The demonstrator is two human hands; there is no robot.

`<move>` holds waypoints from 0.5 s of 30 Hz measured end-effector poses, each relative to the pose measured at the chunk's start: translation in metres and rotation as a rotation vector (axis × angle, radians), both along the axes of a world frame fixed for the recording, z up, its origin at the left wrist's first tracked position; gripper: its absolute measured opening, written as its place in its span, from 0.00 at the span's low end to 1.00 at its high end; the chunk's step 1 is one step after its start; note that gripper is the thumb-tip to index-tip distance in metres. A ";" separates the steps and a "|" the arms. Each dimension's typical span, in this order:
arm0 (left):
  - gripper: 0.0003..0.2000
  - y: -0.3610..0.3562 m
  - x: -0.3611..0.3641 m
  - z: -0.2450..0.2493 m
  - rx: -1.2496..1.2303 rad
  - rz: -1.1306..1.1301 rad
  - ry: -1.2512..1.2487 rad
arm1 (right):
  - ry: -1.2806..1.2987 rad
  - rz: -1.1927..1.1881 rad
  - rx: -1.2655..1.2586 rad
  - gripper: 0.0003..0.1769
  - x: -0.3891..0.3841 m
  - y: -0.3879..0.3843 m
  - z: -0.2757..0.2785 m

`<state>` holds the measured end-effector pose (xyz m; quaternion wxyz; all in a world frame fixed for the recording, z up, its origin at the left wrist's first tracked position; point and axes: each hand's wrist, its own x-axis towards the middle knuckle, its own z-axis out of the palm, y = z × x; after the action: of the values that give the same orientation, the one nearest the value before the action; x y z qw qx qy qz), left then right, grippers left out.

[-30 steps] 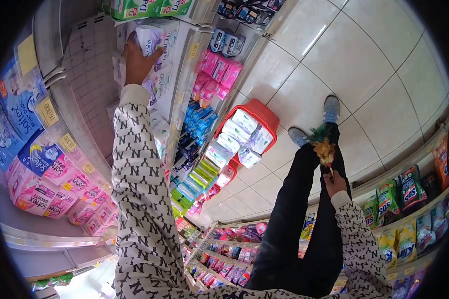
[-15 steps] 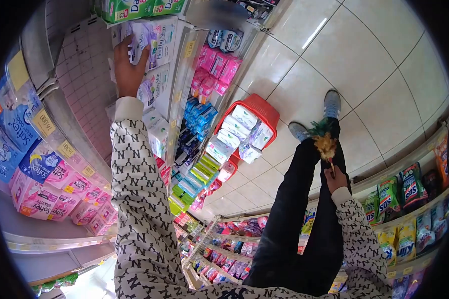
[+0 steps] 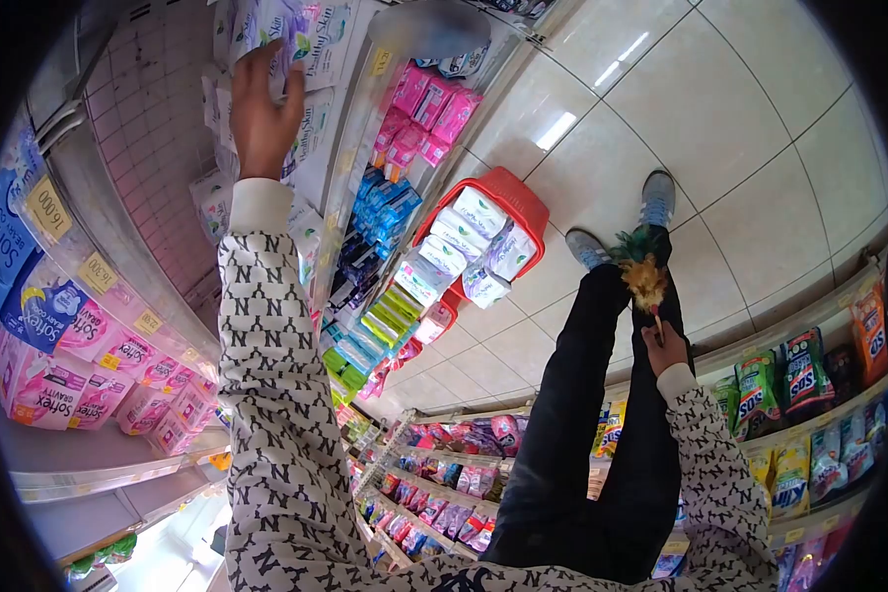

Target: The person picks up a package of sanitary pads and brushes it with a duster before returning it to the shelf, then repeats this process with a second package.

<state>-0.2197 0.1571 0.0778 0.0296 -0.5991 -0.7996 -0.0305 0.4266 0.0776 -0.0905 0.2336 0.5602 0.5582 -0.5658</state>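
My left hand [image 3: 266,113] is raised to a shelf at the upper left. Its fingers are spread against a white and purple "Healthy Skin" sanitary pad pack [image 3: 318,47]; the pack's far end is partly hidden by the hand and cut off by the view. Similar white packs [image 3: 311,123] lie beside and below it. Low by my right leg, my right hand [image 3: 666,350] is closed around the handle of a small feather duster [image 3: 644,281] with tan and green feathers, held in front of my shoes.
On the tiled floor [image 3: 701,109] stands a red basket [image 3: 537,222] filled with white packs, close to the shelf. Pink packs [image 3: 432,113] and blue packs [image 3: 385,202] line that shelf. Pink Softex packs [image 3: 69,385] sit at left; detergent pouches [image 3: 801,370] fill shelves at right.
My left hand and the pad pack under it have shifted farther up in the view. The surroundings have shifted slightly as my head moved. My right hand keeps the feather duster in place.
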 end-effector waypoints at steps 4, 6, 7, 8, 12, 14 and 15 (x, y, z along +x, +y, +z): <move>0.35 0.000 -0.007 -0.014 -0.119 0.066 -0.007 | -0.006 0.011 0.027 0.17 0.002 -0.001 0.000; 0.37 -0.002 -0.012 -0.020 -0.106 0.118 -0.054 | -0.028 0.038 0.003 0.17 0.003 -0.001 -0.003; 0.39 0.000 -0.011 -0.021 -0.100 0.147 -0.082 | -0.043 0.055 -0.010 0.17 0.005 0.000 -0.005; 0.30 -0.001 -0.008 -0.023 -0.018 0.091 -0.034 | -0.027 0.047 0.017 0.17 0.009 -0.005 -0.011; 0.42 -0.013 -0.032 -0.033 -0.132 0.111 0.014 | -0.040 0.050 0.022 0.18 0.009 -0.001 -0.007; 0.45 -0.004 -0.023 -0.028 -0.123 0.247 -0.176 | -0.063 0.071 0.002 0.18 0.005 0.004 -0.006; 0.45 -0.006 -0.028 -0.023 -0.149 0.277 -0.176 | -0.072 0.090 0.002 0.18 0.003 0.002 -0.001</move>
<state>-0.2478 0.1511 0.0547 -0.0812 -0.4787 -0.8740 -0.0193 0.4293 0.0797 -0.0917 0.2781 0.5548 0.5744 -0.5338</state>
